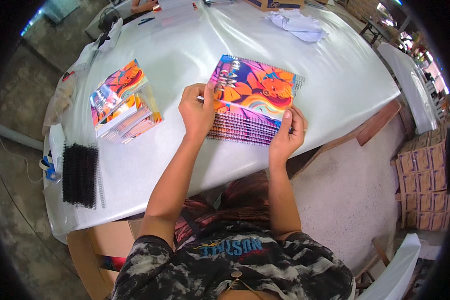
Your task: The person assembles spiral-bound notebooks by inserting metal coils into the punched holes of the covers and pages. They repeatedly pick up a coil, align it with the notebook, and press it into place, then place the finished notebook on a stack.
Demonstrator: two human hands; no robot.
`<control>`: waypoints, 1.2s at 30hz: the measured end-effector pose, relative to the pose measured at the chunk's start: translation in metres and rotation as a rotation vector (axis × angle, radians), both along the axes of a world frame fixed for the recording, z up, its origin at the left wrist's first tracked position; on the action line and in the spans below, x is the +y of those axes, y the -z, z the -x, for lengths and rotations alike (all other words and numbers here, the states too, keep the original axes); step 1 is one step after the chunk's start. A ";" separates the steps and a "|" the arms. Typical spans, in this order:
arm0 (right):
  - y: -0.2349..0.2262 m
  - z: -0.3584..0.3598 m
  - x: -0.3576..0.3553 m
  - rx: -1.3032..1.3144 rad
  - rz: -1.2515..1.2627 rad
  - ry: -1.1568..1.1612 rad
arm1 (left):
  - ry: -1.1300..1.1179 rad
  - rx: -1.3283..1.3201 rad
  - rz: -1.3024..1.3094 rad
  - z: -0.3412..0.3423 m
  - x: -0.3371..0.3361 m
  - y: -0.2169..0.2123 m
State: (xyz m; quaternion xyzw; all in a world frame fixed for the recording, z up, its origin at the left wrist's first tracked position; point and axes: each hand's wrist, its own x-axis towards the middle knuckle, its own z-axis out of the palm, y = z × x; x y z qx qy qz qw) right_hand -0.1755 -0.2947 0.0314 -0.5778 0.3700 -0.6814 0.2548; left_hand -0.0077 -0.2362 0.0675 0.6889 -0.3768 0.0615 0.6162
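A spiral notebook (255, 86) with a bright illustrated cover lies tilted over a stack of bound notebooks (240, 131), whose black coils show along the near side. My left hand (196, 111) grips its left edge, thumb on top of the cover. At the near right corner, my right hand (288, 134) pinches the notebook between thumb and fingers. Coils also run along the notebook's far edge. To the left stands a fanned pile of books (126, 107) with the same cover art and no coils visible. Loose black binding coils (80, 175) lie bundled near the table's left edge.
A white sheet covers the table (160, 165). Blue tape dispenser (50, 167) sits at its left edge; crumpled white paper (297, 25) and a cardboard box (274, 4) are at the back. An open carton (105, 240) stands below me; stacked cartons (422, 180) stand right. Another person's hand (144, 6) shows far left.
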 end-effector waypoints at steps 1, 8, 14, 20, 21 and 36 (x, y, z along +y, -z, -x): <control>-0.001 -0.001 0.001 0.000 -0.006 0.035 | -0.027 -0.056 -0.002 0.000 0.001 0.003; -0.010 -0.006 0.012 0.117 -0.102 0.047 | -0.019 0.055 -0.173 -0.015 0.022 0.007; 0.004 -0.001 0.056 0.278 0.336 0.081 | -0.367 -0.404 0.062 -0.086 0.109 -0.066; 0.013 -0.058 0.123 0.614 0.127 -0.825 | -0.512 -0.130 -0.211 -0.309 0.202 -0.078; 0.014 -0.069 0.128 0.691 0.093 -0.838 | -0.469 -0.038 -0.287 -0.344 0.212 -0.065; 0.011 -0.082 0.132 1.084 0.000 -0.715 | 0.572 -0.389 -0.643 -0.515 0.101 0.074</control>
